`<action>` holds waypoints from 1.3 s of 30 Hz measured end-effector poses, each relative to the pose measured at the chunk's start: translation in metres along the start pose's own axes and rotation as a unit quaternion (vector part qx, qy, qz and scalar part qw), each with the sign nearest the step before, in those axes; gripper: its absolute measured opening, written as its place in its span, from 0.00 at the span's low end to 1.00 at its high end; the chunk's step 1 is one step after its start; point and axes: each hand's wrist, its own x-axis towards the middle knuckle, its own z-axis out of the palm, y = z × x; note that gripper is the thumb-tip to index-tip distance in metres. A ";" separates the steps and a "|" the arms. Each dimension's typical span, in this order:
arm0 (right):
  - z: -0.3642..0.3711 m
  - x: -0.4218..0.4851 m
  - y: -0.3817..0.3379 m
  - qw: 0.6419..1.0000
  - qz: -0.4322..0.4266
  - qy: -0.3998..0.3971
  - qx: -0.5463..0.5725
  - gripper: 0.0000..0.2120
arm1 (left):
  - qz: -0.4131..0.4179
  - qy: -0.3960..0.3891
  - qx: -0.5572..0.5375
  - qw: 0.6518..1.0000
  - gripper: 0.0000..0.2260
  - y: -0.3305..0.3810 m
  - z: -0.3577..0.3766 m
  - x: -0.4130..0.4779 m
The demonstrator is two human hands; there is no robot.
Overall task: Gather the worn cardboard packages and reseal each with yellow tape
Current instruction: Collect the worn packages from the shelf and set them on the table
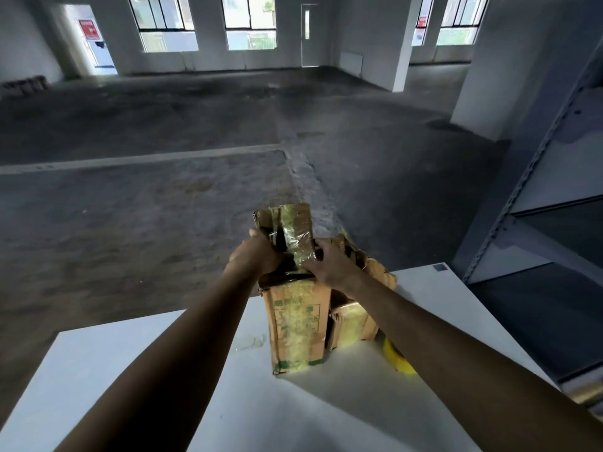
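Note:
A tall worn cardboard box stands upright on the white table, its front covered in yellowish tape and green print. Its top flap sticks up, open, with old tape on it. My left hand grips the left side of the box top. My right hand grips the right side by the flap. A second, smaller worn box sits right behind it, torn at the top. A roll of yellow tape lies on the table, partly hidden by my right forearm.
A scrap of clear tape lies on the table left of the tall box. A blue-grey metal rack stands at the right. Beyond the table's far edge is bare concrete floor, with a white pillar farther back.

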 end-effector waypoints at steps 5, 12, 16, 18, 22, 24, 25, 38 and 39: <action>-0.002 -0.009 -0.003 1.000 -0.013 0.017 0.000 0.30 | 0.004 0.006 -0.044 0.999 0.41 0.002 -0.001 -0.006; -0.010 -0.021 0.005 0.998 -0.002 0.032 0.057 0.30 | 0.017 0.064 -0.105 0.992 0.37 0.006 -0.008 -0.010; -0.016 -0.037 0.002 0.996 -0.005 0.049 0.080 0.24 | 0.036 0.120 -0.048 0.991 0.33 0.020 -0.008 -0.021; -0.021 -0.047 0.003 0.994 -0.020 0.051 0.091 0.21 | 0.060 0.155 -0.034 0.986 0.28 0.029 -0.010 -0.028; -0.038 -0.066 0.014 0.994 -0.016 0.081 0.076 0.15 | 0.149 0.193 -0.008 0.970 0.19 0.058 -0.011 -0.045; -0.051 -0.075 0.027 0.992 -0.008 0.096 0.084 0.11 | 0.197 0.190 -0.005 0.962 0.16 0.079 -0.006 -0.056; -0.059 -0.081 0.034 0.990 -0.002 0.105 0.096 0.09 | 0.213 0.182 -0.003 0.960 0.15 0.091 -0.001 -0.062; -0.196 -0.259 0.181 0.955 0.067 0.205 0.204 0.11 | 0.268 0.046 -0.041 0.961 0.13 0.251 0.178 -0.208; -0.207 -0.274 0.197 0.954 0.072 0.208 0.203 0.11 | 0.269 0.035 -0.047 0.961 0.12 0.262 0.194 -0.222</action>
